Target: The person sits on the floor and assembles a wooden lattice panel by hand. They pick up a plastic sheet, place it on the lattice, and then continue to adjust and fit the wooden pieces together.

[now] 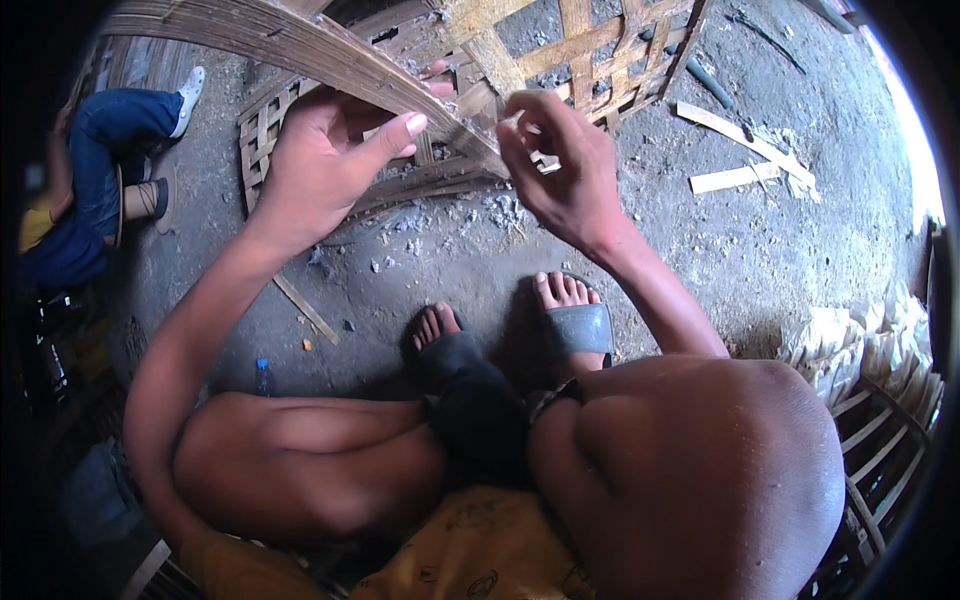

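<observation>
A long bamboo strip (330, 50), part of a woven bamboo basket, slants from the upper left down to the middle. My left hand (315, 155) is closed around its lower edge, thumb on the near side and fingertips showing beyond it. Beside the strip's lower end, my right hand (570, 165) has its fingers curled into a pinch. Whatever lies between those fingertips is too small to make out. Behind both hands the open lattice (580, 50) of the basket tilts upward, with pale fluffy bits clinging to its slats.
Pale debris (470, 215) litters the dirt floor below the basket. Loose bamboo pieces (740, 135) lie at the right, and a thin stick (305, 308) at the left. Another person in blue trousers (110, 125) sits at the far left. A slatted crate (870, 440) stands at the lower right.
</observation>
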### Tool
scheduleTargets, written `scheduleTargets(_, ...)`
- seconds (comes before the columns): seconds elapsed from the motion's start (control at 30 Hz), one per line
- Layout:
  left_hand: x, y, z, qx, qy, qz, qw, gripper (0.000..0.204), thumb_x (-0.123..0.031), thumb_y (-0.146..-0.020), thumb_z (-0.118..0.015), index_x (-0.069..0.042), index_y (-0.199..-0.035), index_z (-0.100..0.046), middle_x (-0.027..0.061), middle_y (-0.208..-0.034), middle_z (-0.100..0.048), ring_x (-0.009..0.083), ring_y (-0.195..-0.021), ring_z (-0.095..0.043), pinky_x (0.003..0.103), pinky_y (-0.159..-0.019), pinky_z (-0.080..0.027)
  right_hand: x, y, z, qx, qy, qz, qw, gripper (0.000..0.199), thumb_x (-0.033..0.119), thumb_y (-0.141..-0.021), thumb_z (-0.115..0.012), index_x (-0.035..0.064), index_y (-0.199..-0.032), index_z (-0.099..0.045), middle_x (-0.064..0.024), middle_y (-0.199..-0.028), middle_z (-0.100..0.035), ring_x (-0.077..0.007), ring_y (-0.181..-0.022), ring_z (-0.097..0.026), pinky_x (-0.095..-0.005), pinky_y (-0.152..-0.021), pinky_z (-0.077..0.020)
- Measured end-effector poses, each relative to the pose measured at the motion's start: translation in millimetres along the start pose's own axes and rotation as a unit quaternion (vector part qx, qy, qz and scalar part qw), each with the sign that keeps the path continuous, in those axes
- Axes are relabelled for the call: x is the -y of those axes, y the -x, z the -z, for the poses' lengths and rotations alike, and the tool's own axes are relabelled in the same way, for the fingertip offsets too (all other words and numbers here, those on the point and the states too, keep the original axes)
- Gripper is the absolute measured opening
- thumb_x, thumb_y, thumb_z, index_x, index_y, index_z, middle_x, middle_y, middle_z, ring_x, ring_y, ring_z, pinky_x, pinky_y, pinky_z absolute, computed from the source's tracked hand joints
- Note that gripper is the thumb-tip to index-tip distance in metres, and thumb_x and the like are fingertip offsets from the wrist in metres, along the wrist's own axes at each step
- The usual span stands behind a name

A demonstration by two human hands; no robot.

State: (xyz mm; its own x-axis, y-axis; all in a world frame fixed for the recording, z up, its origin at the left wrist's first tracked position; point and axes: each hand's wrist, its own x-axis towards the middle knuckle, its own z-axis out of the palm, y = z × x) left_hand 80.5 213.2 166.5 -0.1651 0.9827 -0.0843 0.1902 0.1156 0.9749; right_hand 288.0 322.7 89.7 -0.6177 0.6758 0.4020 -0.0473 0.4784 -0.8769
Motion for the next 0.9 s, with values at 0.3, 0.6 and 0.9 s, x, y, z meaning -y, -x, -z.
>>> scheduleTargets(0.3,-20.5,-0.9,-0.8,-0.073,-0.047,-0.049,0.995,0.027,-0.008,-0.097,-0.072,0.004,-0.121,-0.069,0.0105,-0.111,-0.076,0.014,-0.104,-0.07,0.029,-0.095,-0.054,-0.5,-37.9,-9.7,0.096,-0.072,0.035,0.992,0.016,0.016,-0.098,-0.07,0.0086,-0.112,-0.069,-0.0123,-0.084,-0.076,-0.022,-0.072,-0.074,-0.0356,-0.061,-0.0555)
scheduleTargets(0.6,-35.2,-14.7,-6.2,-0.187,-0.089,-0.064,0.976,0.031,-0.007,-0.085,-0.084,0.001,-0.112,-0.069,0.0043,-0.094,-0.072,0.0097,-0.089,-0.067,0.026,-0.082,-0.054,1.6,-36.2,-42.2,-0.016,-0.201,-0.049,0.978,0.016,0.015,-0.103,-0.066,-0.0005,-0.107,-0.068,-0.0109,-0.081,-0.076,-0.0095,-0.073,-0.069,-0.0275,-0.062,-0.0534)
scheduleTargets(0.9,-28.1,-9.1,-7.7,-0.192,-0.157,-0.065,0.967,0.026,-0.007,-0.087,-0.081,0.0,-0.11,-0.071,0.0009,-0.088,-0.071,0.0077,-0.082,-0.066,0.024,-0.075,-0.052,21.1,-63.5,-9.8,-0.112,0.005,0.129,0.985,0.03,0.026,-0.094,-0.078,0.0087,-0.115,-0.065,0.0036,-0.051,-0.051,-0.0057,-0.044,-0.046,-0.0303,-0.042,-0.0326)
